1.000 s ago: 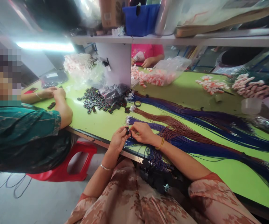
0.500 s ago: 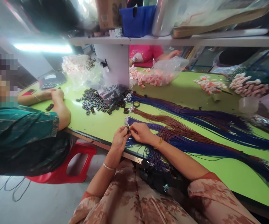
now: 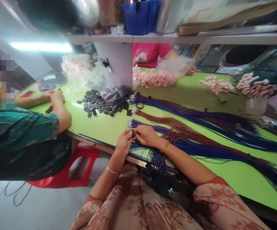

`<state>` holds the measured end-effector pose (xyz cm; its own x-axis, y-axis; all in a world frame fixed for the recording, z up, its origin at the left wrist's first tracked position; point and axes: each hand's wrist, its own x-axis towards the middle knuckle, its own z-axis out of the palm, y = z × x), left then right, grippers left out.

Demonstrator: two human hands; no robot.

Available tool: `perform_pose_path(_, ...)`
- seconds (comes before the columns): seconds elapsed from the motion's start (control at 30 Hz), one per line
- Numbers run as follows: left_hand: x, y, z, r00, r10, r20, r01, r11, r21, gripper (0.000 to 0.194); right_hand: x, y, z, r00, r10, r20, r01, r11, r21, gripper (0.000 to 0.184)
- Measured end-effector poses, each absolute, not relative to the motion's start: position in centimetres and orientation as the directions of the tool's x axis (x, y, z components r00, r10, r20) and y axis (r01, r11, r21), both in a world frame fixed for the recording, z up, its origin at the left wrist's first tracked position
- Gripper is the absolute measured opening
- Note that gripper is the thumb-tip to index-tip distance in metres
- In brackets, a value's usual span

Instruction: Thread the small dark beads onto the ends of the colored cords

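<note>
A small black plastic connector housing [image 3: 133, 133] is pinched between the thumb and fingers of my left hand [image 3: 123, 141], above the table's front edge. Right against it, my right hand [image 3: 148, 136] has its fingertips closed at the housing's side; what they grip is too small to make out. Beneath and beside my right hand run bundles of blue and purple wires [image 3: 191, 150] and brown wires [image 3: 184, 128]. Silvery metal ends [image 3: 130, 123] tip the wires nearest my fingers. Farther left lies a pile of black housings [image 3: 96, 103].
A roll of tape [image 3: 140, 105] lies behind the wires. At left a co-worker's arm [image 3: 63, 111] rests on the green table [image 3: 81, 123], beside a red stool [image 3: 88, 166]. Pink-and-white pieces [image 3: 161, 78] lie at the back, under a shelf [image 3: 201, 39] holding a blue bin [image 3: 140, 17].
My hands stay together at the black housing, almost unmoved. Across the table, another person's raised hand has come down beside the clear bag. The view has shifted slightly.
</note>
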<state>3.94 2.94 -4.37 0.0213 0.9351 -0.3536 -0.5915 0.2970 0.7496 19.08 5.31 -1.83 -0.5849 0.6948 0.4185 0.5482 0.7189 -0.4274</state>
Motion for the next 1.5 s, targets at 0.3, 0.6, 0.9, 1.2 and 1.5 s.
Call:
perform_pose_path(0.3, 4.7, 2.7, -4.5, -0.03, 0.941, -0.337, -0.59, 0.256, 0.766, 0.024, 19.2, 4.8, -1.6, -0.571, 0.772, 0.28, 0.637, 0.631, -0.442, 0.013)
perform_pose_path(0.6, 6.2, 2.7, -4.1, -0.034, 0.963, -0.267, -0.633, 0.186, 0.751, 0.025, 21.7, 10.0, -0.6, -0.379, 0.9, 0.218, 0.69, 0.431, -0.581, 0.025)
perform_pose_path(0.9, 5.8, 3.2, -4.6, 0.015, 0.952, -0.305, -0.629, 0.246, 0.737, 0.026, 22.9, 16.0, -3.9, -0.162, 0.982, 0.099, 0.911, 0.188, -0.368, 0.019)
perform_pose_path(1.2, 5.8, 3.2, -4.9, 0.02, 0.954, -0.3, -0.63, 0.245, 0.737, 0.029, 23.2, 15.7, -2.2, -0.187, 0.96, 0.21, 0.908, 0.25, -0.336, 0.021)
perform_pose_path(1.5, 5.6, 3.0, -4.9, 0.023, 0.959, -0.283, -0.641, 0.231, 0.732, 0.028, 18.7, 13.9, 0.0, -0.366, 0.876, 0.315, 0.542, 0.476, -0.692, 0.012)
